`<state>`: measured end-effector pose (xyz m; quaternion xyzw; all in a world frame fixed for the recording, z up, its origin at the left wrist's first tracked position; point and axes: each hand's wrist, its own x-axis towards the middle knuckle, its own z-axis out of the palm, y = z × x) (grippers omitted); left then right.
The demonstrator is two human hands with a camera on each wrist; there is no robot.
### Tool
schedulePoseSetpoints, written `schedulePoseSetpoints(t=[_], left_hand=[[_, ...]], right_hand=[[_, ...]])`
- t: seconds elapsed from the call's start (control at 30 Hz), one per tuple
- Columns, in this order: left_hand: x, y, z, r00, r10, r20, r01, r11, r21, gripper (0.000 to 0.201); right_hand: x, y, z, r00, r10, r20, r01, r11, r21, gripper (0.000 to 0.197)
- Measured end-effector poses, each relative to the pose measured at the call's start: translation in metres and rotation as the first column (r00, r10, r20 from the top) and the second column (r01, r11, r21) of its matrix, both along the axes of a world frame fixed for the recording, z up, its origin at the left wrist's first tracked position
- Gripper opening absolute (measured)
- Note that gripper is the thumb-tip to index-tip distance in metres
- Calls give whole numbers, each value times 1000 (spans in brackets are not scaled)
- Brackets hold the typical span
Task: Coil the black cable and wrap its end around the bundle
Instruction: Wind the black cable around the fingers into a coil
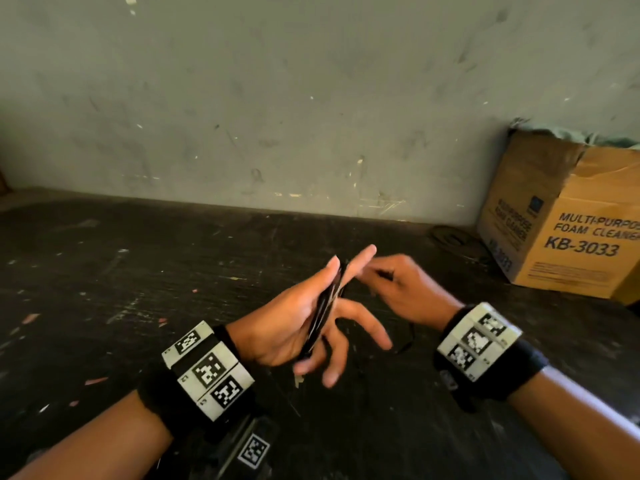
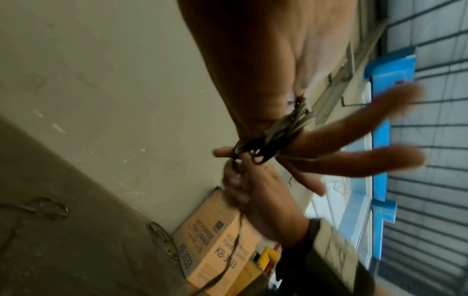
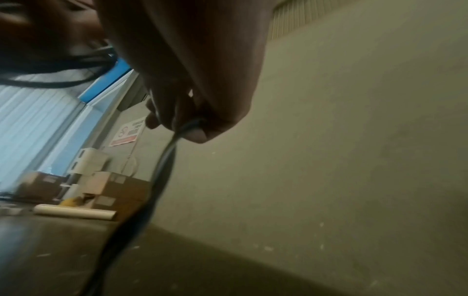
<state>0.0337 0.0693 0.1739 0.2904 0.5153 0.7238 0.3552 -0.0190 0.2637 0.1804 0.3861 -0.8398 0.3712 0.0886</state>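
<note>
In the head view my left hand (image 1: 304, 317) is raised over the dark table (image 1: 138, 271). A flat bundle of black cable (image 1: 323, 306) is pinched between its thumb and index finger, while the other fingers (image 1: 360, 327) spread straight. The left wrist view shows the loops (image 2: 273, 138) bunched at the base of the thumb. My right hand (image 1: 398, 282) is just to the right and pinches the loose strand close to the bundle. The free end (image 1: 410, 336) hangs below my right wrist. In the right wrist view the strand (image 3: 164, 170) drops from the pinching fingertips (image 3: 195, 134).
A cardboard box (image 1: 568, 216) printed "MULTI-PURPOSE FOAM CLEANER" stands at the back right against the scuffed wall (image 1: 277, 98). A dark ring-shaped item (image 1: 450, 237) lies beside it. The tabletop is scratched and flecked with paint.
</note>
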Motion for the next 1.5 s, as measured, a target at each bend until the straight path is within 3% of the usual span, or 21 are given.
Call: schedulePoseSetpoints(t=[0.17, 0.27, 0.47, 0.57, 0.63, 0.7, 0.8, 0.83, 0.93, 1.0, 1.1, 1.23, 1.4, 1.5], left_hand=[[-9, 1, 12, 991, 115, 66, -123, 984, 132, 50], [-18, -5, 12, 963, 263, 59, -267, 960, 81, 53], [-19, -5, 1, 874, 441, -203, -469, 875, -119, 60], [-18, -4, -9, 819, 372, -436, -512, 817, -266, 57], [-17, -7, -16, 812, 308, -495, -505, 796, -334, 52], [-14, -12, -27, 849, 266, -456, -455, 806, -377, 58], [-9, -18, -36, 930, 140, -340, -301, 821, -485, 93], [-8, -18, -37, 946, 99, -308, -250, 830, -499, 94], [-4, -16, -34, 954, 98, -282, -218, 873, -436, 72], [2, -14, -27, 954, 84, -288, -197, 899, -391, 57], [9, -12, -17, 954, 41, -296, -153, 917, -368, 51], [12, -10, -8, 974, 13, -228, -79, 956, -282, 52], [13, -6, 8, 998, -48, -40, 47, 999, -26, 50], [5, -2, 16, 999, 34, 24, -36, 995, 89, 49]], right_hand=[[28, -31, -48, 975, -5, 221, 9, 1000, -18, 21], [53, -48, -47, 942, 51, 333, -95, 989, 116, 24], [74, -53, -18, 921, 43, 386, -204, 900, 385, 23], [76, -51, -4, 942, 89, 322, -234, 864, 447, 22], [78, -48, 13, 955, 108, 278, -229, 863, 451, 13], [73, -39, 34, 974, 82, 211, -172, 875, 452, 10], [56, -20, 69, 995, 47, 87, -81, 887, 454, 16], [50, -14, 78, 997, 42, 72, -69, 893, 446, 17], [32, -2, 98, 999, 51, -2, -45, 911, 409, 15], [21, 4, 101, 998, 36, -46, -16, 928, 372, 25], [11, 10, 93, 999, 25, -45, -10, 956, 294, 40], [2, 9, 60, 1000, 28, -3, -27, 978, 207, 37], [13, -6, -1, 994, -31, 102, 28, 999, 31, 23], [25, -23, -32, 988, -7, 155, 16, 998, -59, 18]])
